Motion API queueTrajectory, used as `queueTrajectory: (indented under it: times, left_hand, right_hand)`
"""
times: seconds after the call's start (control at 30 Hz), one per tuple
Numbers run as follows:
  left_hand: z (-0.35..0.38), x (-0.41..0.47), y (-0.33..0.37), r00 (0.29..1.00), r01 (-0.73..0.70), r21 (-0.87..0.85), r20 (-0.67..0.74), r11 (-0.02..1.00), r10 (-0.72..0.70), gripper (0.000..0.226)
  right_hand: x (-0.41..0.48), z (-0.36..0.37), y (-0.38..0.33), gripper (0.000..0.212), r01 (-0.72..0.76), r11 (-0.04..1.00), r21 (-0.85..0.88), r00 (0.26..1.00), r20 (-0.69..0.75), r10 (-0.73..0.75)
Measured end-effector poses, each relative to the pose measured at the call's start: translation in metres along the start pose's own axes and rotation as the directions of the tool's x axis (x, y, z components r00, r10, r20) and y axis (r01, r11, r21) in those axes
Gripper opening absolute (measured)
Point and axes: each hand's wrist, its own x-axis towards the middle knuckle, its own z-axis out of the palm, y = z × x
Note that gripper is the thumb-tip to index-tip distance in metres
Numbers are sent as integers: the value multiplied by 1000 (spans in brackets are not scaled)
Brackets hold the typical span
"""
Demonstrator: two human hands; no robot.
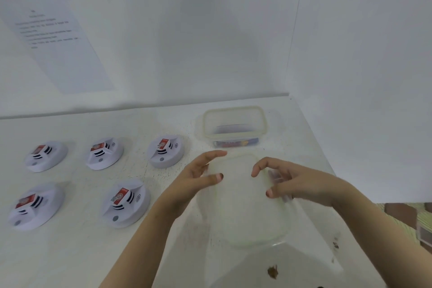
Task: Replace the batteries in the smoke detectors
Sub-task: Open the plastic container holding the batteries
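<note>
Several white round smoke detectors lie on the white table, such as the nearest one (125, 203) and the back right one (164, 151). Each has a red battery on top. A clear plastic box (233, 127) stands at the back right with batteries lying in its bottom. In front of it I hold a translucent lid (243, 206) tilted above the table. My left hand (198, 177) grips its left edge with the thumb on top. My right hand (294, 184) grips its right edge. Something small and blurred shows under my right fingers; I cannot tell what it is.
White walls close the table at the back and right, with a printed sheet (53, 40) taped on the left wall. A second clear container (304, 262) seems to sit under the lid near the front edge. A brown spot (272, 272) marks it or the surface there.
</note>
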Motion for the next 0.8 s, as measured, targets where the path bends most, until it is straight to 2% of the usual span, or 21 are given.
queueTrajectory:
  times: [0.07, 0.13, 0.23, 0.3, 0.37, 0.47, 0.57, 0.67, 0.8]
  left_hand:
    - [-2, 3, 3, 1000, 21, -26, 9, 999, -21, 37]
    - [-5, 2, 5, 999, 51, -13, 14, 999, -51, 29]
    - [-3, -5, 8, 995, 90, 68, -36, 994, -88, 23]
    - [1, -12, 6, 988, 116, 106, -111, 988, -104, 26]
    - [4, -21, 5, 981, 128, 106, -159, 986, -110, 29]
    - [3, -33, 6, 976, 140, 199, -193, 970, -101, 19]
    - [-5, -40, 13, 977, 156, 229, -181, 961, -115, 13]
    - [-17, -44, 21, 980, 175, 180, -131, 968, -153, 24]
    - [-29, -43, 36, 992, 81, -78, -91, 994, -88, 33]
  right_hand:
    - [6, -8, -8, 42, -4, 1000, -14, 1000, 6, 4]
    - [12, -13, -13, 46, 25, 998, -62, 992, -119, -32]
    - [18, -13, -13, 40, 50, 977, -209, 934, -337, -120]
    - [14, -9, -12, 37, -9, 944, -329, 903, -408, -134]
    - [4, -7, -9, 40, -82, 925, -370, 900, -427, -91]
    - [-19, -4, -5, 43, -182, 948, -260, 902, -429, 55]
    - [-38, 1, -5, 36, -181, 981, -66, 913, -382, 143]
    - [-46, 2, -6, 31, -124, 991, -42, 908, -408, 96]
    - [-48, -7, -15, 21, 65, 998, -21, 881, -468, -67]
